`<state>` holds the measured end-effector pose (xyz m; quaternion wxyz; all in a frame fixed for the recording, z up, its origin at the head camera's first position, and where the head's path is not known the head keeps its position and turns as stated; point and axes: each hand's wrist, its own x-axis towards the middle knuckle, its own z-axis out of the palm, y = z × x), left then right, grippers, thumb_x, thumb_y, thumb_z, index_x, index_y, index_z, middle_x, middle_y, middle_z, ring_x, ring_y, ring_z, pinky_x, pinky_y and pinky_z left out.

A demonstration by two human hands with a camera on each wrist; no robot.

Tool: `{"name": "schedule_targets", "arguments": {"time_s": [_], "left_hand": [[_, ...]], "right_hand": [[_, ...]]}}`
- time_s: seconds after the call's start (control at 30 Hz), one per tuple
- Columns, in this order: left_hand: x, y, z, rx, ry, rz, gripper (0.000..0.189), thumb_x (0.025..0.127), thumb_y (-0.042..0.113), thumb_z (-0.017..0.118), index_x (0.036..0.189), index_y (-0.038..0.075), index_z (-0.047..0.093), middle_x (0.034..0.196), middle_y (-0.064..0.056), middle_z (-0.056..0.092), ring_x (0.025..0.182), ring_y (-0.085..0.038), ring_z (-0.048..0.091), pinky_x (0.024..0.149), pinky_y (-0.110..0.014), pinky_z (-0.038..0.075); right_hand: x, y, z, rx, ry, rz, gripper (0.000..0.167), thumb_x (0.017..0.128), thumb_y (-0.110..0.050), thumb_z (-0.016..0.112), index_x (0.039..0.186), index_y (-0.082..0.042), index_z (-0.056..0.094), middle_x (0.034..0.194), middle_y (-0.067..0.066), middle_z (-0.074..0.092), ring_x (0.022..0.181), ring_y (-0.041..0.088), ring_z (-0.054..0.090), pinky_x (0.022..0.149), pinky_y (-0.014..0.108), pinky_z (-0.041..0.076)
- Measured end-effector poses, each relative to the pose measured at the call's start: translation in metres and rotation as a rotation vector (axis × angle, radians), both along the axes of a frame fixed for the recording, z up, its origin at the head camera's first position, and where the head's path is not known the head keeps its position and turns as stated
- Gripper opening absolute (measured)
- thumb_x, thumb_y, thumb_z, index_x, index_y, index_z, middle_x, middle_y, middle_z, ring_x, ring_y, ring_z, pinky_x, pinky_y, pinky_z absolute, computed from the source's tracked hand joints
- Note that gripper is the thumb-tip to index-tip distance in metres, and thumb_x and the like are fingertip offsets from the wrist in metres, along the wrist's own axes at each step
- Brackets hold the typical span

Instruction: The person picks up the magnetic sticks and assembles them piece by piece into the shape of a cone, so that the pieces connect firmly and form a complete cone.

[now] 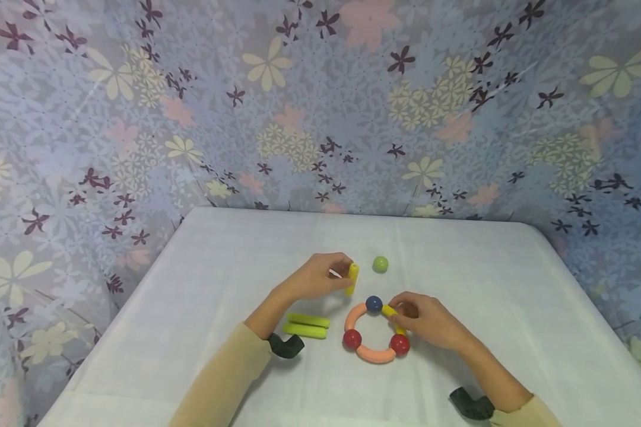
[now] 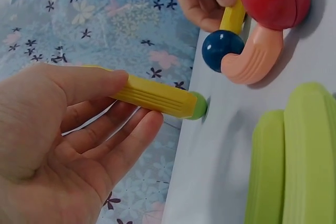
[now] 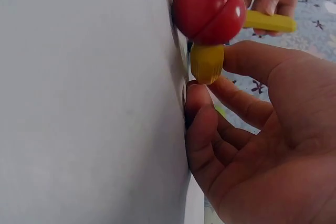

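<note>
My left hand [image 1: 320, 276] pinches a yellow rod [image 1: 352, 279] between thumb and fingers, raised over the table and tilted upright. A ring of magnetic toy pieces lies to its lower right: a blue ball [image 1: 374, 303], two red balls [image 1: 352, 339], two curved orange rods [image 1: 376, 354] and a yellow curved rod [image 1: 389, 310]. That yellow piece, partly covered by fingers, is gripped by my right hand [image 1: 430, 319] at the ring's right side. In the right wrist view, the yellow rod's end [image 3: 207, 64] meets a red ball [image 3: 209, 10] beside my thumb.
Beyond the ring sits a light green ball [image 1: 381, 264]. Two lime green rods [image 1: 304, 330] lie side by side left of the ring, near my left forearm. A white cloth covers the table [image 1: 235, 249], and floral fabric [image 1: 320, 118] hangs behind it.
</note>
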<state>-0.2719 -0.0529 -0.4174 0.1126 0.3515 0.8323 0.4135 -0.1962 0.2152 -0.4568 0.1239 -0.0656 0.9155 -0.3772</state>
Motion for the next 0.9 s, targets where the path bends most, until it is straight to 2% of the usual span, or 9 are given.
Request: {"name": "schedule_targets", "arguments": {"time_s": [0.17,0.5,0.9], "left_hand": [[0.002,0.007,0.001,-0.009,-0.005,0.014,0.028,0.090,0.017,0.069,0.117,0.013,0.061,0.105,0.008,0.064,0.100,-0.007,0.060,0.082,-0.020,0.049],[0.005,0.017,0.004,0.009,0.002,0.020,0.029,0.091,0.016,0.069,0.118,0.012,0.060,0.105,0.006,0.064,0.099,-0.006,0.060,0.083,-0.019,0.048],[0.009,0.029,-0.007,0.085,-0.020,0.022,0.028,0.090,0.016,0.069,0.117,0.013,0.062,0.102,0.009,0.063,0.096,-0.003,0.059,0.083,-0.019,0.048]], "right_hand": [[0.000,0.000,-0.002,-0.014,0.007,0.011,0.025,0.086,-0.023,0.073,0.110,-0.020,0.066,0.083,-0.001,0.060,0.076,0.018,0.054,0.064,0.031,0.048],[-0.001,0.000,-0.001,-0.008,0.009,0.001,0.025,0.084,-0.023,0.074,0.106,-0.013,0.066,0.085,-0.002,0.061,0.076,0.018,0.054,0.065,0.031,0.048],[-0.001,0.000,0.000,-0.040,0.027,0.021,0.026,0.085,-0.027,0.074,0.106,-0.013,0.067,0.085,-0.002,0.062,0.073,0.017,0.054,0.058,0.030,0.047]]}}
